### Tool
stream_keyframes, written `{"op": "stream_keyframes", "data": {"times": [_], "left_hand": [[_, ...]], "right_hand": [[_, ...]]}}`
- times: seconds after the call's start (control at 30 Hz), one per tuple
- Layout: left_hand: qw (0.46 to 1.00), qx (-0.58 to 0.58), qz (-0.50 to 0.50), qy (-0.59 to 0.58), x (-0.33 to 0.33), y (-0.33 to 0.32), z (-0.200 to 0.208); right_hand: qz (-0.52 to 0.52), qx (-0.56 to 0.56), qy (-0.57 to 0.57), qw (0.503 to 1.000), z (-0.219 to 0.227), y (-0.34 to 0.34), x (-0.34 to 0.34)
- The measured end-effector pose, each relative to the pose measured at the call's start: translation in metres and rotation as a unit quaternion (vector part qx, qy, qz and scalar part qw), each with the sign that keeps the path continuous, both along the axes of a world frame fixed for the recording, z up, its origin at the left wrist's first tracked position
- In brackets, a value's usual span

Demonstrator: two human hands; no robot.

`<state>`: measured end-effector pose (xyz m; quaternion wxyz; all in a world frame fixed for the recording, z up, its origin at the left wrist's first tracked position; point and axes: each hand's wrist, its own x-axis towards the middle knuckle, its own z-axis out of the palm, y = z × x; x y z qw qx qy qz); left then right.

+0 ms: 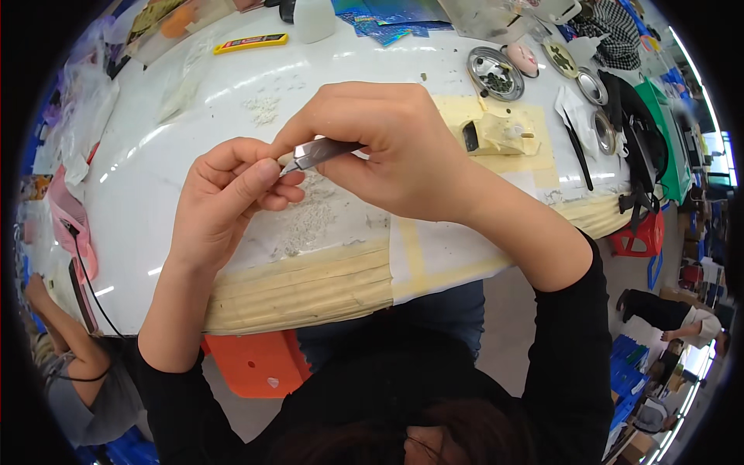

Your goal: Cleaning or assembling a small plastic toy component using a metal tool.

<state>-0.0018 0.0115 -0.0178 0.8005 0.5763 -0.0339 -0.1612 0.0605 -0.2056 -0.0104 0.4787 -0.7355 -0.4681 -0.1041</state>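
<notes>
In front of me, above the white table [139, 232], my two hands meet. My right hand [403, 147] is closed round a grey metal craft knife [314, 152], its blade pointing left and down at the fingertips of the other hand. My left hand [221, 194] pinches thumb against fingers right at the blade tip. Whatever small piece sits in that pinch is hidden by the fingers. White shavings [306, 221] lie scattered on the table below the hands, and a second patch of white crumbs [263, 108] lies farther back.
A yellow flat case [250, 43] lies at the back. To the right are a metal dish [508, 91] with dark green bits, a cream-coloured block [500, 136] and black tweezers [577, 147]. A pink fan-like device [68, 205] with a cord stands left. Another person's arm [81, 349] is beyond.
</notes>
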Motion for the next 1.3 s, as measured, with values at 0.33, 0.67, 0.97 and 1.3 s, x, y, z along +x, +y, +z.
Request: {"op": "stream_keyframes", "data": {"times": [0.33, 0.67, 0.97, 1.3], "left_hand": [[0.994, -0.091, -0.039, 0.053, 0.0, 0.007, -0.015], [1.0, -0.019, -0.011, -0.022, -0.001, 0.002, -0.01], [0.997, 0.05, 0.047, -0.046, -0.007, -0.008, 0.002], [0.986, 0.073, 0.1, -0.11, -0.008, -0.012, 0.004]], "right_hand": [[0.075, 0.056, 0.099, 0.991, 0.0, 0.006, -0.018], [0.02, 0.03, 0.081, 0.996, 0.001, 0.004, -0.018], [-0.012, -0.02, 0.076, 0.997, 0.003, 0.004, -0.015], [-0.058, -0.099, -0.026, 0.993, 0.013, 0.004, -0.009]]}}
